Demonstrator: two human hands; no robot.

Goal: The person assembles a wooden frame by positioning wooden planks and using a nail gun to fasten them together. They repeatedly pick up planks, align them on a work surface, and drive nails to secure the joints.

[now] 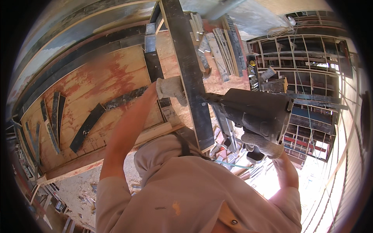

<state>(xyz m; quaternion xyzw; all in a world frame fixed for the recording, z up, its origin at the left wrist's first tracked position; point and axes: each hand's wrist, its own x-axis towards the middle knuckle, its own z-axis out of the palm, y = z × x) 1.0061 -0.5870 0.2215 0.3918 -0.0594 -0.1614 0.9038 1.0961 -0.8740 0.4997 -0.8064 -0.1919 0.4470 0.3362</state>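
A long dark-faced board (pixel 186 58) runs from the top middle down to just above my chest. My left hand (pixel 171 89), in a pale knit work glove, holds its left edge, and some fingertips are hidden behind it. In my gloved right hand (pixel 262 145) is a bulky black nail gun (pixel 254 110), gripped from below by its handle. The tool points left, with its narrow nose (pixel 211 98) at or very close to the board's right edge; whether they touch I cannot tell.
A wooden table (pixel 128 77) with red stains lies left, holding several dark offcuts (pixel 87 128). Narrow strips and boards (pixel 221 50) lie beyond the long board. Racks of framed panels (pixel 307 77) stand right. A green hose (pixel 233 166) hangs below the tool. Wood scraps litter the floor (pixel 77 198).
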